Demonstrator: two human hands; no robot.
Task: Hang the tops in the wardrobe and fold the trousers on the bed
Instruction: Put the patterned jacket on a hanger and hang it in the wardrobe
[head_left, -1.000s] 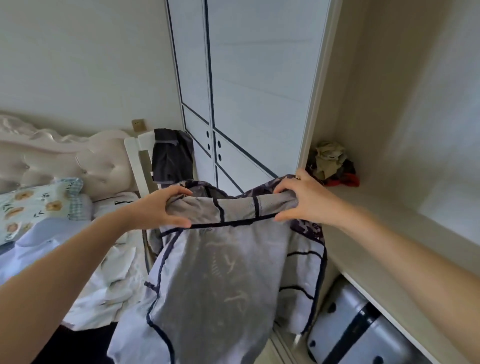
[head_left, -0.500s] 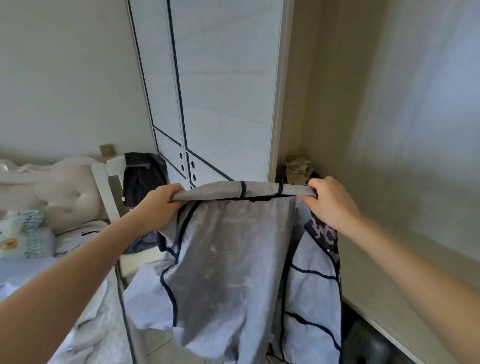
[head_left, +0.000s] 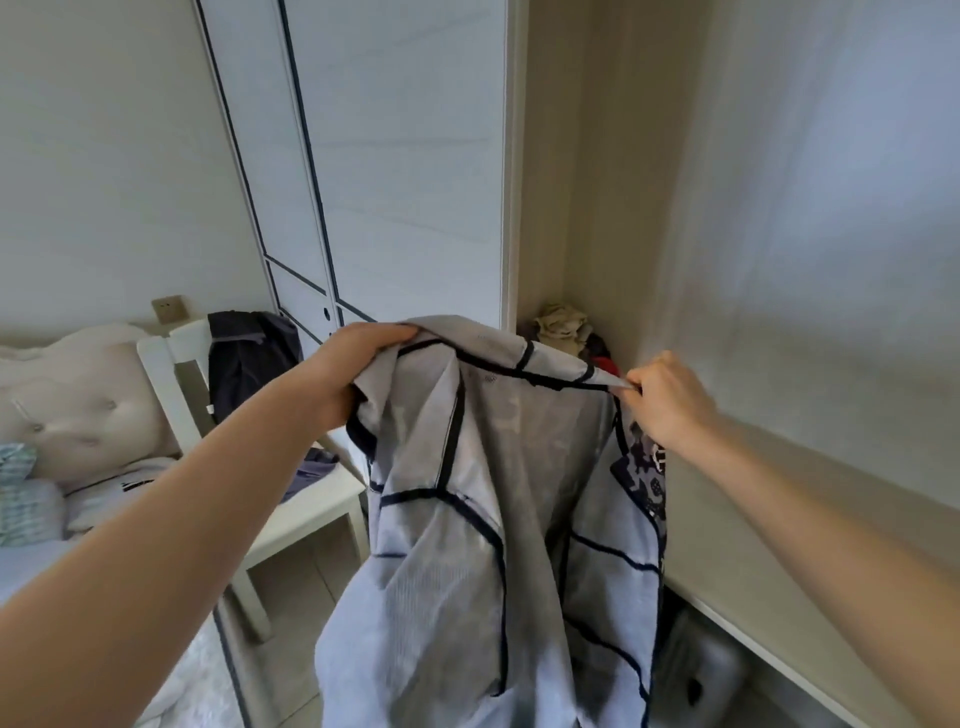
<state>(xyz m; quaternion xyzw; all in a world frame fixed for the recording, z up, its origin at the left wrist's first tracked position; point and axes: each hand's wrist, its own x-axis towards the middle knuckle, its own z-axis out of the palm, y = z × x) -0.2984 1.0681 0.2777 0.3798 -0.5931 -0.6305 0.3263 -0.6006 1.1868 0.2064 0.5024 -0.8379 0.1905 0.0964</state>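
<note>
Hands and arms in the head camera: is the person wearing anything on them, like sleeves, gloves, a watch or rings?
Nothing shows. The left hand and right hand are bare, with no gloves, and no rings can be seen. Both forearms are uncovered right to the picture's edge: no sleeve, watch or wristband is in view.

A garment (head_left: 483, 519) hangs before the wardrobe (head_left: 395, 156), a chair (head_left: 291, 499) and bed (head_left: 78, 415) to its left.

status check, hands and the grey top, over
Left hand and right hand both gripping the grey top at its upper edge. Top hanging free before the open wardrobe shelf. No hanger in view.
</note>
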